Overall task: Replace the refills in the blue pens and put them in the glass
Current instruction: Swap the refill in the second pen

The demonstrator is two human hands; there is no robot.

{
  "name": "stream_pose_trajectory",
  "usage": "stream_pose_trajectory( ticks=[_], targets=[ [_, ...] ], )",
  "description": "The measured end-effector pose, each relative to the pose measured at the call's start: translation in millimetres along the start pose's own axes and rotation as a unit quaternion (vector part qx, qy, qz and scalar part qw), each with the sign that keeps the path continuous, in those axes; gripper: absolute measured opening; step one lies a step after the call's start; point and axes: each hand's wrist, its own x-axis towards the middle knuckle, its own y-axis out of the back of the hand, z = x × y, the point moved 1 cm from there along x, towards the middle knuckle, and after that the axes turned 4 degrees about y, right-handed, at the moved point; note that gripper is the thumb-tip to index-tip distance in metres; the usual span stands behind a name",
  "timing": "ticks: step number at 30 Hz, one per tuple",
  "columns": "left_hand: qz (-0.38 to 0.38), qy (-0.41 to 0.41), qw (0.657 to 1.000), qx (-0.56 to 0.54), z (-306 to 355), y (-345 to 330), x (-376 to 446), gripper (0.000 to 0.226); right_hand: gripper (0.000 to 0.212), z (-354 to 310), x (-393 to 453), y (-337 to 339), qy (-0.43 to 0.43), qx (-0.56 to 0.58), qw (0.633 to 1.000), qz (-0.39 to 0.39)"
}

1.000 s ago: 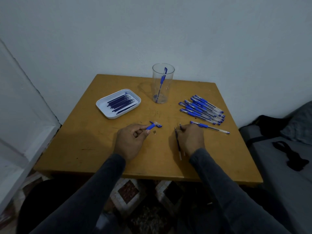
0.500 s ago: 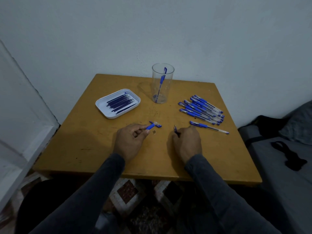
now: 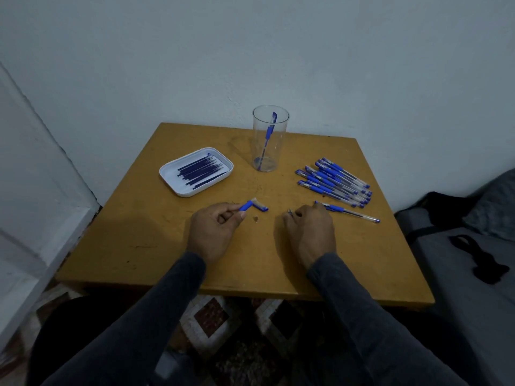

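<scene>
My left hand pinches a pen barrel by its blue grip, its end pointing up and right. A short blue-ended pen piece lies on the table against that end. A small metal tip lies between my hands. My right hand rests knuckles-up on the table, closed on a thin dark refill; only its end shows at my fingertips. The clear glass stands at the back with one blue pen in it.
A white tray with several dark refills sits back left on the wooden table. Several blue pens are piled at the right, one single pen just in front. A dark bag lies right of the table.
My right hand has drawn the refill in under the palm; the length that stuck out toward me a second ago is now hidden. My left hand has hardly moved.
</scene>
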Motion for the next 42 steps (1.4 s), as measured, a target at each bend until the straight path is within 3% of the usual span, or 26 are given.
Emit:
stream_pose_trajectory(
  ticks=[6, 11, 19, 22, 26, 42],
  targets=[
    [0.054, 0.026, 0.997, -0.045, -4, 27, 15, 0.014, 0.028, -49, 25, -1, 0.102, -0.007, 0.995, -0.003],
    [0.115, -0.008, 0.993, -0.010, -23, 71, 24, 0.009, 0.023, -105, 53, -23, 0.218, -0.015, 0.975, -0.029],
    [0.152, 0.015, 0.983, 0.098, -50, 118, 35, 0.014, 0.029, -172, 92, -67, 0.318, -0.160, 0.912, -0.203],
    [0.162, 0.031, 0.980, 0.112, -57, 126, 38, 0.013, 0.034, -183, 101, -80, 0.313, -0.181, 0.899, -0.246],
    [0.168, 0.025, 0.979, 0.109, -63, 129, 39, 0.015, 0.033, -185, 107, -81, 0.329, -0.203, 0.888, -0.247],
    [0.165, 0.005, 0.981, 0.107, -66, 126, 38, 0.018, 0.025, -186, 114, -68, 0.308, -0.088, 0.904, -0.281]
  ],
)
